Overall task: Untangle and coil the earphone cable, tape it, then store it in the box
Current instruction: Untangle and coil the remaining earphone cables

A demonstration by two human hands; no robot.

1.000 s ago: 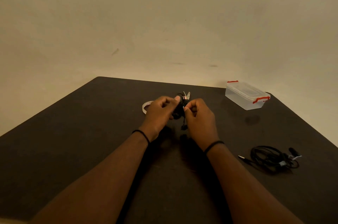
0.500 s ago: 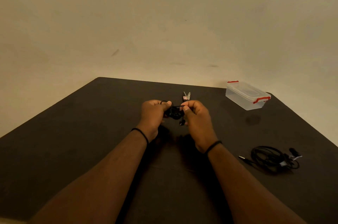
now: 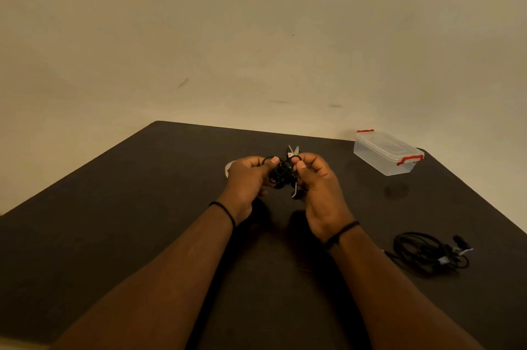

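I hold one tangled black earphone cable (image 3: 282,175) at the centre of the frame, above the dark table (image 3: 114,221). My left hand (image 3: 246,181) pinches it from the left, my right hand (image 3: 319,187) from the right (fingers of both curled round the bundle). One clear box (image 3: 386,154) with two red clasps sits closed at upper right. A second cable bundle (image 3: 430,252) lies at lower right. One pair of scissors (image 3: 293,150) and one tape roll (image 3: 229,168) peek out behind my hands.

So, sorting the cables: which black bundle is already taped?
The bundle lying on the table at right; pale bands wrap it. The held one shows none.
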